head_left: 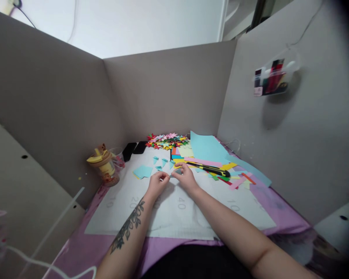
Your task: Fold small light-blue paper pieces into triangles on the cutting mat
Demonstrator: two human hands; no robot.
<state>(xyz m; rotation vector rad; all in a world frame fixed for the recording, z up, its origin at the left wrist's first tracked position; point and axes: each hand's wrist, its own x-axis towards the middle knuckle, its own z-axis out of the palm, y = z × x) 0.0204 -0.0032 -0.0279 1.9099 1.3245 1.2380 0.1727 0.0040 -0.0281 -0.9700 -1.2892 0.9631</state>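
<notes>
A small piece of light-blue paper (178, 171) is pinched at the middle of the white mat (168, 223). My left hand (158, 183) has its thumb and fingertips closed on the paper's near edge. On the other side my right hand (186, 179) grips the same paper between thumb and fingers. The fingers partly hide its folds. Just beyond the hands lie several small folded light-blue paper pieces (164, 162). Left of them rests a stack of flat light-blue paper pieces (142, 171). A black and yellow utility knife (212, 169) lies to the right of my right hand.
At the back is a pile of colourful folded paper stars (167, 141). Large blue sheets (208, 149) and coloured strips (241, 180) cover the right side. Two black phones (130, 150) and a yellow-brown cup (105, 168) stand left. Grey partitions (168, 89) enclose the table.
</notes>
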